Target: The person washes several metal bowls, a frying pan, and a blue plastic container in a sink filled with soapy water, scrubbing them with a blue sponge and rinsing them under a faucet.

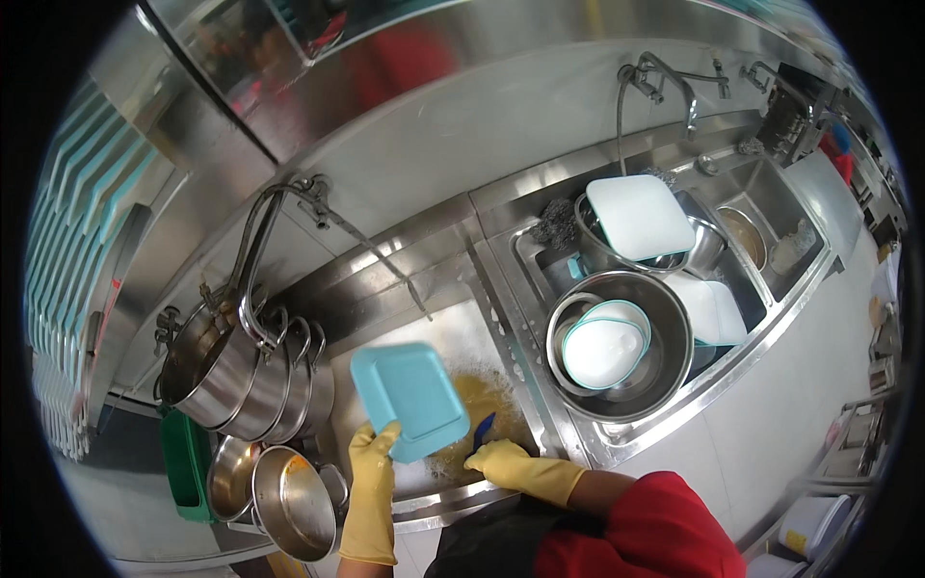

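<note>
My left hand, in a long yellow rubber glove, grips the near left corner of a light-blue rectangular dish. The dish is tilted above the sink, its underside turned up. Lower right of it is my right hand, also yellow-gloved, closed around a narrow dark-blue object. Only part of that object shows, so its kind is unclear. Beneath both hands, the steel sink contains brownish, foamy water.
Stacked steel pots stand left of the sink, below a curved faucet. Steel pans and a green bin are lower left. At right, a steel bowl holds white dishes; a white tray rests behind it.
</note>
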Motion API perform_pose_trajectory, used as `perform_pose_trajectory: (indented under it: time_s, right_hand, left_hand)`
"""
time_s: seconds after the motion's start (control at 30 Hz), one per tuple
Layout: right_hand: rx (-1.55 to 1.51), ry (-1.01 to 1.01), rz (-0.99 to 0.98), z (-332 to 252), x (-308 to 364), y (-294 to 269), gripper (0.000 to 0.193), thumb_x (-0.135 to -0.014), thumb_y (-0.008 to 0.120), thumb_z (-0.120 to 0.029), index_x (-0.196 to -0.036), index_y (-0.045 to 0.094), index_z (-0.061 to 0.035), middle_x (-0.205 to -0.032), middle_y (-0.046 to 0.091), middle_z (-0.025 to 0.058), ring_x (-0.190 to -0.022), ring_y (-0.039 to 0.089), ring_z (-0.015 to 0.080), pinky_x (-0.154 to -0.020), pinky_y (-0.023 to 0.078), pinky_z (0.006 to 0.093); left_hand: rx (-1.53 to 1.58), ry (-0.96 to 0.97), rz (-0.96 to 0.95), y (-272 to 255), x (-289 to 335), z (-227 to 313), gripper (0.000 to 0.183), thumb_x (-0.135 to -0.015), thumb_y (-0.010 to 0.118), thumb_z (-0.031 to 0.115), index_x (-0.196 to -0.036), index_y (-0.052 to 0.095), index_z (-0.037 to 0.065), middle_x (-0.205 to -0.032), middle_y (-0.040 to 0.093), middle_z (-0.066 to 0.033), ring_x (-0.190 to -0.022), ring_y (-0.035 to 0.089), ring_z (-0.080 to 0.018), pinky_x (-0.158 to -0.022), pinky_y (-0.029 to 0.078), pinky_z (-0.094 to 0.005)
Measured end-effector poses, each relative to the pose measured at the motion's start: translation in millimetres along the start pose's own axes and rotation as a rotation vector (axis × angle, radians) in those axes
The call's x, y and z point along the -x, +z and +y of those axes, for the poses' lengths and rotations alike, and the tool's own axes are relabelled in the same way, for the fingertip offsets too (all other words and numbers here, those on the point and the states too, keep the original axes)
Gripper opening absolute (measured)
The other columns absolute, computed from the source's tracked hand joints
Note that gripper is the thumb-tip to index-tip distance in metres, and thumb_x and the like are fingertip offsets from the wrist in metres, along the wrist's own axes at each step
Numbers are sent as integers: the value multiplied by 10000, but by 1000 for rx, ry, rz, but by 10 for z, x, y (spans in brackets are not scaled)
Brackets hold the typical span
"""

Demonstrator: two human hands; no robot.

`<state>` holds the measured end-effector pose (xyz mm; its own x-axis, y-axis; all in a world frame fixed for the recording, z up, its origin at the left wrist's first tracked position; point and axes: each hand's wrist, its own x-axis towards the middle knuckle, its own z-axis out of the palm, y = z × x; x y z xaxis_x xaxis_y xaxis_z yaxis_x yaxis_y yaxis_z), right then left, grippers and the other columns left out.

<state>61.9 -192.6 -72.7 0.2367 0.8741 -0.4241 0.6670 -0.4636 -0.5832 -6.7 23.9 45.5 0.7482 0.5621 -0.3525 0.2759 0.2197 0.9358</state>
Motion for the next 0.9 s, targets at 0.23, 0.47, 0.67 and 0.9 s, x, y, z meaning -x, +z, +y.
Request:
perform_pose_trajectory:
  time_s: [0.23,0.47,0.67,0.9]
  right_hand:
    - [-92,-25,225,49,176,34,373,-924,536,-104,-1262,685,-156,-1125,727,158,-1034,703,352,-881,562,481]
    - [-67,-78,282,212,-38,342,355,-934,503,-108,-1230,686,-178,-1130,724,124,-1026,698,345,-865,555,477]
    - [-96,-103,425,213,112,310,324,-930,526,-155,-1195,712,-167,-1051,739,120,-965,716,328,-842,566,466]
    - [-87,1,276,120,135,79,427,-917,514,-91,-1301,670,-189,-1034,744,137,-967,716,349,-861,559,486]
  left_hand:
    - [-7,164,-243,1783,-555,675,232,-908,727,98,-1104,701,-22,-965,710,-27,-851,633,-110,-782,500,-268]
    - [69,240,-365,2943,-1387,63,152,-954,680,94,-1086,704,24,-890,700,-22,-799,606,-97,-747,490,-262]
    - [-366,217,-593,2827,-1418,-263,305,-995,633,114,-1271,639,-15,-1109,715,-106,-991,653,-170,-892,516,-306]
    - [-243,41,-273,1039,-1418,-808,406,-1003,641,167,-1367,587,-3,-1173,721,-134,-1024,674,-158,-895,539,-299]
